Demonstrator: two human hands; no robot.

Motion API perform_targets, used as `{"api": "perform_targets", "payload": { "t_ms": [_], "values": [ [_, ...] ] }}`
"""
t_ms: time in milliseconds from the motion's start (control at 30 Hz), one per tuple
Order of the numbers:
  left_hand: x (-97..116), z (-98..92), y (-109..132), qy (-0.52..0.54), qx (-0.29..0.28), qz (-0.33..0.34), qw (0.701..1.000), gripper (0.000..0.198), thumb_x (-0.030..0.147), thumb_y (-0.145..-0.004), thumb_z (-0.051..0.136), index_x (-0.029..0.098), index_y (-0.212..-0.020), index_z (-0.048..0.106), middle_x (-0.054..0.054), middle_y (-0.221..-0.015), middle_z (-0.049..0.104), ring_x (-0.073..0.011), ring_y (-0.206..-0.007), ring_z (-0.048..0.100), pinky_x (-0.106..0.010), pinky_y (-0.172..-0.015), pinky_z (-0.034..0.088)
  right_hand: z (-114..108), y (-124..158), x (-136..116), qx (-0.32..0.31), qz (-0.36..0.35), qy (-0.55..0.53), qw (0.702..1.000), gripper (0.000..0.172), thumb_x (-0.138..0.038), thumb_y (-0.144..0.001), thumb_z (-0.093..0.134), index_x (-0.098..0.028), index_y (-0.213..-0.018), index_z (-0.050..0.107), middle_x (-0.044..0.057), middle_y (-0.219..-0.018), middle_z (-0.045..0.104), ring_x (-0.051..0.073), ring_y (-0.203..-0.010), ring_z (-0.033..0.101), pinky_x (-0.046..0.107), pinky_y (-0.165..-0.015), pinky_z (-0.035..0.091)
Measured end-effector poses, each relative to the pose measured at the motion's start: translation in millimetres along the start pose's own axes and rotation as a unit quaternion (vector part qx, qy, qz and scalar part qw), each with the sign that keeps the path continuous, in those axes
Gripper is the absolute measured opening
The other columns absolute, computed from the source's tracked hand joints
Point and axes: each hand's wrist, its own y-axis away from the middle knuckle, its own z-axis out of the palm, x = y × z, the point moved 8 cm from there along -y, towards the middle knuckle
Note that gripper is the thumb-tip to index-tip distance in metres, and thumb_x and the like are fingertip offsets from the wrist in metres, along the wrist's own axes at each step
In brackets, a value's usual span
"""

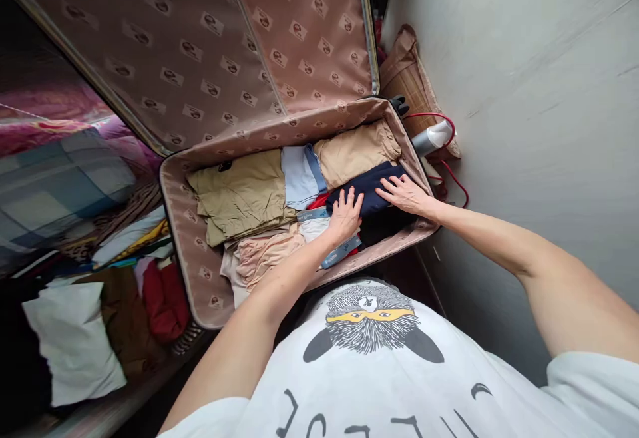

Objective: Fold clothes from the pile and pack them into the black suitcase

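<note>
Both hands are inside an open suitcase (pixel 192 251), resting on a folded navy garment (pixel 367 188) at its right side. My left hand (pixel 345 215) lies with fingers spread over the garment's left end. At the other end my right hand (pixel 403 193) presses flat, fingers apart, close to the suitcase wall. Folded khaki clothing (pixel 244 192) fills the far left. Light blue fabric (pixel 299 175) and a tan folded garment (pixel 354 152) sit behind the navy one. Nearer me are a crumpled peach cloth (pixel 269 255) and underwear with a grey-blue waistband (pixel 342 251).
The patterned suitcase lid (pixel 210 45) stands raised at the back. Stacked clothes, with a white folded cloth (pixel 74 345) and a red one (pixel 164 301), lie left beside a plaid pillow (pixel 64 188). A grey wall (pixel 524 92), a woven bag (pixel 407 82) and a red cord (pixel 456 182) are right.
</note>
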Motion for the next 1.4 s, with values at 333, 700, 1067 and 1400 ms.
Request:
{"api": "perform_targets", "payload": {
  "t_ms": [333,700,1067,1400],
  "values": [
    [56,24.2,45,0.092,-0.075,0.221,0.968,0.050,0.030,-0.097,0.062,0.026,-0.147,0.060,-0.017,-0.151,0.052,-0.0288,-0.115,0.058,-0.044,-0.099,0.053,37,70,-13,-0.211,-0.008,-0.129,0.969,0.033,-0.016,-0.090,0.060,-0.021,-0.118,0.077,0.015,-0.108,0.071,0.025,-0.091,0.067,0.035,-0.081,0.047],
    [24,76.6,23,0.072,-0.091,0.149,0.982,0.083,0.054,-0.094,0.066,0.028,-0.165,0.034,-0.016,-0.176,0.008,-0.0473,-0.160,0.004,-0.075,-0.121,0.009,56,40,-23,-0.130,0.058,-0.115,0.983,0.075,-0.037,-0.089,0.070,-0.034,-0.160,0.043,0.015,-0.173,0.023,0.049,-0.155,0.022,0.075,-0.109,0.035],
    [9,6.1,58,0.159,-0.019,0.132,0.978,0.058,0.040,-0.096,0.065,0.009,-0.145,0.062,-0.028,-0.162,0.040,-0.0423,-0.152,0.035,-0.059,-0.116,0.041,145,45,19,-0.088,0.066,-0.082,0.990,0.076,-0.060,-0.084,0.043,-0.037,-0.156,0.050,0.017,-0.166,0.038,0.052,-0.148,0.036,0.077,-0.105,0.035],
    [-301,-115.8,438,0.145,0.446,-0.423,0.775,0.047,0.034,-0.096,0.062,0.016,-0.139,0.059,-0.019,-0.139,0.060,-0.0304,-0.137,0.054,-0.049,-0.116,0.043,57,-21,-14,-0.016,0.047,-0.069,0.996,0.052,-0.048,-0.073,0.049,-0.039,-0.116,0.076,0.023,-0.104,0.072,0.053,-0.109,0.065,0.071,-0.082,0.048]
  ]
}}
